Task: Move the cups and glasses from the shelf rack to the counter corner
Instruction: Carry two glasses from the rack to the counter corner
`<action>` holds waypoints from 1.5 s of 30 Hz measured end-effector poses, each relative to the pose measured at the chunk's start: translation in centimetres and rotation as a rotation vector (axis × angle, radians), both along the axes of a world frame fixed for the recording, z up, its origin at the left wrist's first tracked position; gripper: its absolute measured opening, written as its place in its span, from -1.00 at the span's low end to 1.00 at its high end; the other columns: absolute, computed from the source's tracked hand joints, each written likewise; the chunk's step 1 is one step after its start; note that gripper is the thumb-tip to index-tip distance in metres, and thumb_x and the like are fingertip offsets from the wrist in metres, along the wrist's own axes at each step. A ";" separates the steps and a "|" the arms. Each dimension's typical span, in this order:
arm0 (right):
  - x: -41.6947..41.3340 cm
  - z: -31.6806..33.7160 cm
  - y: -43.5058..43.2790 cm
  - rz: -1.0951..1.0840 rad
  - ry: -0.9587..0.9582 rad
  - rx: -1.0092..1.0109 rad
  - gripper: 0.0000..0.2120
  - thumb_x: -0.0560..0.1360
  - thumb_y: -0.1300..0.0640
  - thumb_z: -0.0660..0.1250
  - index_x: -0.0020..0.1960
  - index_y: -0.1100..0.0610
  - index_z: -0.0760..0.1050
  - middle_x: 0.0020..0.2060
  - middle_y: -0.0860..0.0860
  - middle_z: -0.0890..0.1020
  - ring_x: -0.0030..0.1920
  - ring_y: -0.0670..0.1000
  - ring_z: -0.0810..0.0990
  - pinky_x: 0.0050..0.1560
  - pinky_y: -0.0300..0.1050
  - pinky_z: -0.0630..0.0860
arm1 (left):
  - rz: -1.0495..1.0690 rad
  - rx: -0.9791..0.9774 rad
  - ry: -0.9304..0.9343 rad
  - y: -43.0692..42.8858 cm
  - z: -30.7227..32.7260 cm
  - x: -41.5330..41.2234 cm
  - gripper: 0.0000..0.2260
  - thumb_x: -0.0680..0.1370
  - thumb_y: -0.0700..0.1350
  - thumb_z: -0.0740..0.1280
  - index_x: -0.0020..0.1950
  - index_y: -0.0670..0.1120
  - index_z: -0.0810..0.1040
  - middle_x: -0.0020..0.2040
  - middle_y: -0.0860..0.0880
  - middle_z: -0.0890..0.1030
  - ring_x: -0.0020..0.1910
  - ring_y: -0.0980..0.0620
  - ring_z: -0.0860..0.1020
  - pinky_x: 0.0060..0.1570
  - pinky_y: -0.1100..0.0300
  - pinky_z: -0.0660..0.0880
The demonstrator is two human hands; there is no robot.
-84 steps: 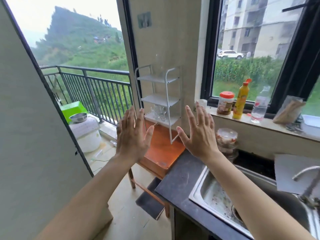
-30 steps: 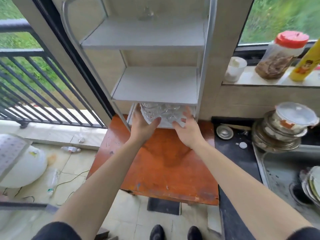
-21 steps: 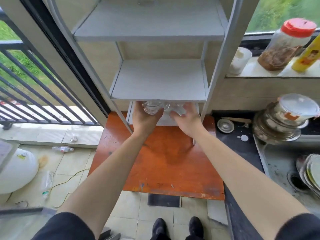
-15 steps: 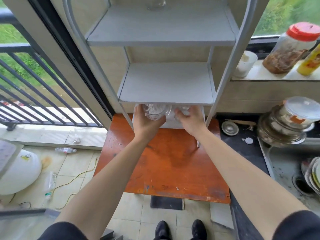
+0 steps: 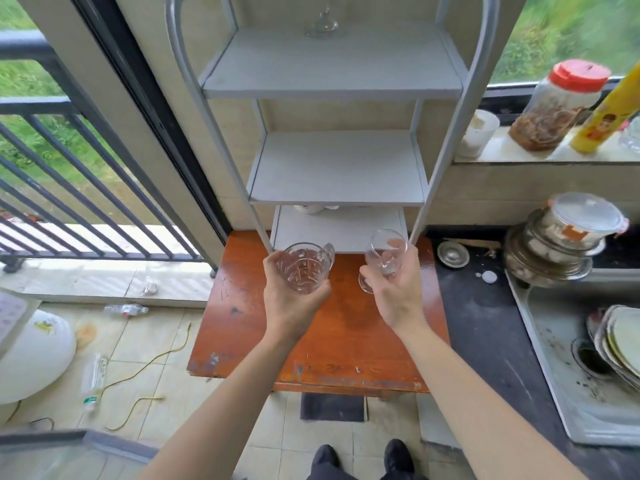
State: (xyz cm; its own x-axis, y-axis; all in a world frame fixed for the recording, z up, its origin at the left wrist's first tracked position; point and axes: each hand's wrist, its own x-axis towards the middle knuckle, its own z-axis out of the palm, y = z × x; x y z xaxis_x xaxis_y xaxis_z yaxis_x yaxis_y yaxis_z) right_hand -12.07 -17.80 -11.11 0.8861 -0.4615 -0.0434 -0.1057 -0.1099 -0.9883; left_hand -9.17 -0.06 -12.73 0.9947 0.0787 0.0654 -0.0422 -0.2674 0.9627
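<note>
Left hand: your left hand was wrapped around a cut-pattern glass mug, fingers closed on its body, handle turned toward the rack.
Right hand: your right hand gripped a clear stemmed glass by the bowl, tilted, foot showing below your thumb.
Where the glasses were: both hung clear of the white shelf rack, above the orange table; at least one more piece sat at the back of the lowest shelf, and a small glass item on the top one.
Risk: the stemmed glass looked thin and was held aslant, so it could have slipped or knocked the rack's post just beside it.
Risk on arrival: the dark counter corner was crowded by a small metal lid and stacked bowls, so setting down blind could have chipped glass.
Surface and room: the table was scratched; the tiled floor held a yellow cable and bottles, a trip hazard.
</note>
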 end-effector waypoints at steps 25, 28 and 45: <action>-40.1 4.1 -24.0 -1.157 -0.246 -0.172 -0.40 0.34 0.15 0.43 0.15 -0.45 0.36 0.03 -0.08 0.56 -0.07 -0.19 0.64 -0.08 -0.36 0.52 | -1.057 -0.184 -0.162 -34.2 8.4 -27.5 -0.35 0.23 -0.05 0.56 0.25 0.10 0.37 0.09 0.25 0.56 0.13 0.22 0.57 0.10 0.40 0.43; -47.4 4.7 -27.7 -1.238 -0.278 -0.185 -0.42 0.34 0.20 0.42 0.20 -0.31 0.36 0.04 0.03 0.55 -0.11 -0.23 0.62 -0.10 -0.34 0.54 | -1.150 -0.199 -0.204 -39.3 9.2 -34.6 -0.35 0.24 -0.03 0.56 0.26 0.15 0.38 0.12 0.21 0.56 0.16 0.20 0.56 0.17 0.36 0.44; -83.7 6.7 -45.3 -1.693 -0.280 -0.203 -0.45 0.38 0.11 0.42 0.32 0.01 0.35 0.01 -0.19 0.53 -0.09 -0.24 0.56 -0.01 -0.15 0.53 | -1.632 -0.250 -0.163 -65.2 10.5 -68.1 -0.29 0.22 0.06 0.58 0.31 0.15 0.38 0.13 0.30 0.56 0.16 0.24 0.57 0.11 0.34 0.51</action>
